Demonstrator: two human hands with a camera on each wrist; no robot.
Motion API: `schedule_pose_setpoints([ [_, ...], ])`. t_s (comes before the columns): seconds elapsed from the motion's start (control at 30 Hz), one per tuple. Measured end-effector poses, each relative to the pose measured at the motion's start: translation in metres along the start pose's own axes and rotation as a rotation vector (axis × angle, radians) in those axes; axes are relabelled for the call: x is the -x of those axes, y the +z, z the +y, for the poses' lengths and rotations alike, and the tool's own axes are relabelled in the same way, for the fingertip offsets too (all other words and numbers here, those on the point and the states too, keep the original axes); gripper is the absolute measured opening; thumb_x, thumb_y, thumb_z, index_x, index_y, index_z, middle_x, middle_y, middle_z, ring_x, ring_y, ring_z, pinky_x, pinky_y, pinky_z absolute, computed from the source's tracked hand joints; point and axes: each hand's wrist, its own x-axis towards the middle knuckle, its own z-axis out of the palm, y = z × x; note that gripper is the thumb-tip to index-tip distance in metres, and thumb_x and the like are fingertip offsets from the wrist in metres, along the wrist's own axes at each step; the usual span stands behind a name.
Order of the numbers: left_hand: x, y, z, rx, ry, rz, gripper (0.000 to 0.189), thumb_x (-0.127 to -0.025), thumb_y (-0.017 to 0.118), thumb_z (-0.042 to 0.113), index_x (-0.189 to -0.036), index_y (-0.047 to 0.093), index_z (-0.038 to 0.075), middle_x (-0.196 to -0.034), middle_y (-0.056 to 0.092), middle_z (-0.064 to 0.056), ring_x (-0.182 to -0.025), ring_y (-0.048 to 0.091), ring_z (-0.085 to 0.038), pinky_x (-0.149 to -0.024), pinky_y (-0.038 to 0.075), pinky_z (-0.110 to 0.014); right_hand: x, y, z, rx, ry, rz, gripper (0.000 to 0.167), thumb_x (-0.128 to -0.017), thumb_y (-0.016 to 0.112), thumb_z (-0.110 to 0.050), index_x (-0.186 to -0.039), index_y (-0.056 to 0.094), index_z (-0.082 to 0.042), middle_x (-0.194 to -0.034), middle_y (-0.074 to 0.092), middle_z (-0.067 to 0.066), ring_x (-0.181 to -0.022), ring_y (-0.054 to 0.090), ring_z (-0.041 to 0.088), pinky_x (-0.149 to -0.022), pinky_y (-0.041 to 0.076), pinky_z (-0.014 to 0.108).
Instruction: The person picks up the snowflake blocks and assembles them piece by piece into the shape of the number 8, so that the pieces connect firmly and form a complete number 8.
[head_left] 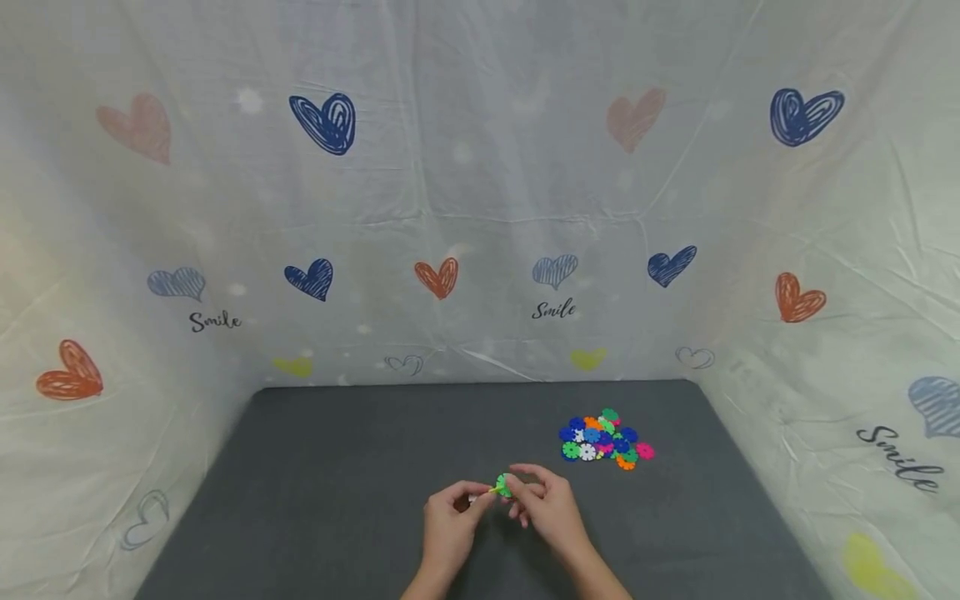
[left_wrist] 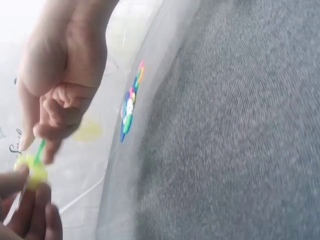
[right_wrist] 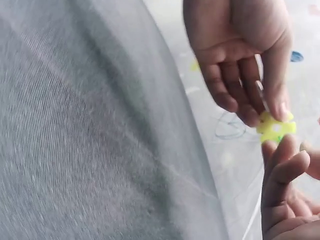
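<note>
Both hands meet above the grey table, near its front middle. Between thumb and fingers, my left hand (head_left: 450, 527) pinches a yellow notched disc (right_wrist: 270, 131); a small white piece (head_left: 472, 498) also shows at its fingers. My right hand (head_left: 555, 515) pinches a green notched disc (head_left: 503, 485), its thumb across it. The green disc stands edge-on against the yellow one in the left wrist view, at an angle to it. Fingers hide much of both discs, so I cannot tell how deeply they interlock.
A loose pile of notched discs (head_left: 592, 435) in blue, green, white, orange and pink lies farther back to the right on the dark grey table (head_left: 337, 483). Pale cloth (head_left: 480, 183) printed with hearts hangs behind the table and along both sides.
</note>
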Motion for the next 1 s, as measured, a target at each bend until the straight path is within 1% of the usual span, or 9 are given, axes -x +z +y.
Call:
schedule_pose_setpoints([
  [0.07, 0.000, 0.001, 0.000, -0.012, 0.009, 0.032, 0.011, -0.081, 0.086, 0.024, -0.084, 0.078, 0.017, -0.078, 0.072, 0.002, -0.059, 0.052, -0.004, -0.053, 0.043, -0.019, 0.000, -0.001, 0.000, -0.019, 0.031, 0.007, 0.033, -0.096, 0.071, -0.022, -0.112, 0.067, 0.006, -0.082, 0.073, 0.019, -0.058, 0.061, 0.009, -0.052, 0.050, 0.020],
  [0.13, -0.001, 0.001, 0.001, 0.007, 0.000, 0.024, 0.015, -0.082, 0.085, 0.023, -0.092, 0.078, 0.015, -0.083, 0.074, 0.001, -0.064, 0.058, -0.005, -0.057, 0.047, -0.019, -0.001, -0.003, 0.000, -0.029, 0.045, 0.015, 0.031, -0.096, 0.071, -0.022, -0.106, 0.068, 0.007, -0.083, 0.073, 0.017, -0.061, 0.061, 0.009, -0.054, 0.051, 0.021],
  [0.3, -0.006, -0.002, 0.002, 0.062, -0.097, -0.091, 0.034, -0.090, 0.077, 0.032, -0.112, 0.074, 0.007, -0.093, 0.076, -0.004, -0.074, 0.064, -0.010, -0.064, 0.050, -0.022, -0.005, -0.009, 0.000, 0.009, 0.021, -0.007, 0.025, -0.096, 0.071, -0.019, -0.103, 0.072, 0.005, -0.081, 0.071, 0.015, -0.060, 0.058, 0.009, -0.054, 0.051, 0.022],
  [0.47, -0.010, -0.002, 0.002, 0.025, -0.190, -0.204, 0.029, -0.090, 0.075, 0.031, -0.098, 0.077, 0.004, -0.090, 0.073, -0.003, -0.078, 0.061, -0.012, -0.066, 0.050, -0.027, -0.005, -0.015, 0.001, 0.090, -0.008, -0.124, 0.023, -0.096, 0.071, -0.019, -0.102, 0.074, 0.003, -0.079, 0.070, 0.017, -0.057, 0.056, 0.008, -0.053, 0.048, 0.021],
  [0.57, -0.009, -0.001, 0.001, 0.015, -0.205, -0.209, 0.021, -0.087, 0.077, 0.024, -0.090, 0.078, 0.003, -0.084, 0.071, -0.003, -0.074, 0.060, -0.013, -0.063, 0.050, -0.027, -0.005, -0.017, 0.002, 0.122, -0.026, -0.136, 0.023, -0.096, 0.071, -0.021, -0.102, 0.075, 0.001, -0.080, 0.070, 0.019, -0.057, 0.057, 0.008, -0.051, 0.048, 0.021],
  [0.67, -0.009, 0.000, 0.001, 0.009, -0.222, -0.159, 0.019, -0.085, 0.077, 0.022, -0.086, 0.077, 0.003, -0.080, 0.069, -0.002, -0.072, 0.058, -0.013, -0.061, 0.048, -0.027, -0.012, -0.025, 0.002, 0.161, -0.059, -0.045, 0.024, -0.094, 0.073, -0.023, -0.103, 0.075, -0.001, -0.086, 0.073, 0.019, -0.060, 0.061, 0.012, -0.055, 0.051, 0.023],
  [0.77, -0.009, -0.001, 0.001, 0.003, -0.240, -0.137, 0.020, -0.086, 0.077, 0.023, -0.086, 0.077, 0.003, -0.081, 0.068, -0.001, -0.073, 0.058, -0.013, -0.062, 0.048, -0.028, -0.025, -0.042, -0.001, 0.271, -0.096, 0.081, 0.020, -0.092, 0.075, -0.022, -0.102, 0.076, -0.004, -0.088, 0.075, 0.015, -0.066, 0.065, 0.018, -0.059, 0.053, 0.026],
  [0.9, -0.010, -0.003, 0.002, -0.001, -0.253, -0.148, 0.023, -0.088, 0.076, 0.027, -0.088, 0.076, 0.004, -0.085, 0.068, -0.002, -0.076, 0.058, -0.013, -0.064, 0.048, -0.029, -0.046, -0.063, -0.002, 0.514, -0.119, 0.222, 0.014, -0.091, 0.076, -0.019, -0.100, 0.077, -0.008, -0.090, 0.075, 0.008, -0.071, 0.066, 0.019, -0.060, 0.052, 0.029],
  [1.0, -0.009, -0.003, 0.002, 0.004, -0.260, -0.148, 0.023, -0.088, 0.076, 0.027, -0.088, 0.076, 0.004, -0.085, 0.069, -0.002, -0.076, 0.058, -0.013, -0.064, 0.048, -0.029, -0.059, -0.072, 0.005, 0.702, -0.088, 0.292, 0.016, -0.091, 0.077, -0.022, -0.102, 0.077, -0.010, -0.094, 0.075, 0.005, -0.072, 0.065, 0.017, -0.057, 0.051, 0.031],
])
